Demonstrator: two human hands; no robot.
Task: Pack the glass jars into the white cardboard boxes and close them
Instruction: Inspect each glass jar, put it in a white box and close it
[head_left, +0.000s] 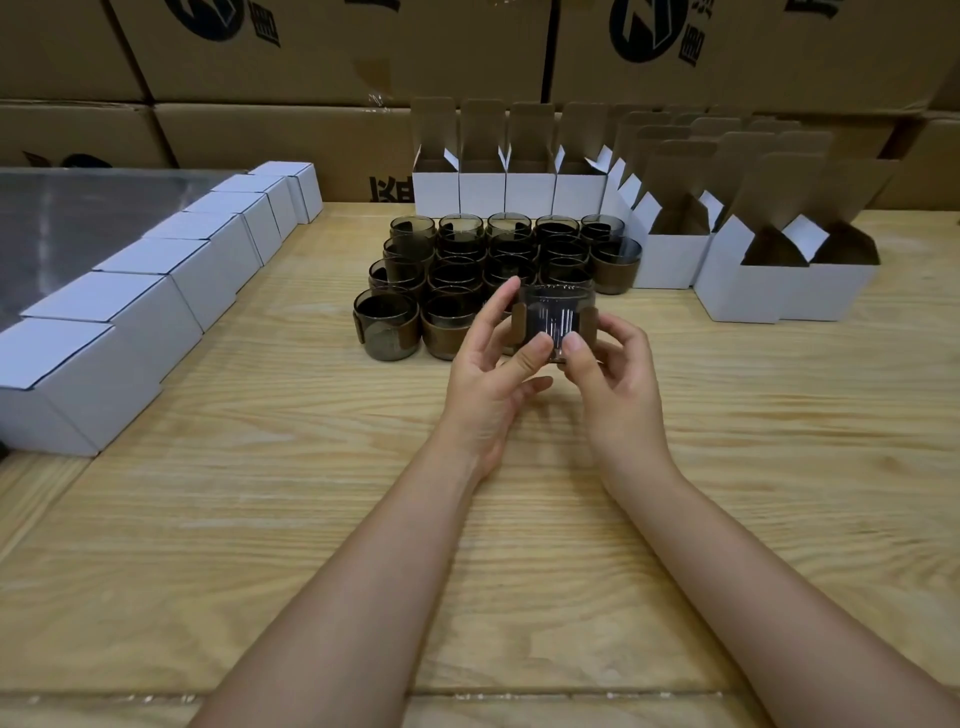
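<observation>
Two bare forearms reach up from the bottom edge over the wooden surface (311, 519), meeting at mid-frame. The left hand (488, 358) and right hand (618, 374) hold one jar (556, 317) between them, lifted just in front of the cluster. The fingers (536, 345) of both hands pinch it, thumbs on the near face and other fingertips round its sides.

By my reading, the work is partly done. A row of closed white boxes (156, 291) runs along the left of the frame. A block of unpacked jars (457, 260) stands at centre. Open white boxes (670, 249) with raised flaps wait at upper centre and upper right, so many rounds remain. The held jar has no box yet.

It is squat, dark smoked glass, wrapped in a brown band. Pale vertical stripes show in the gap, possibly a barcode label.
</observation>
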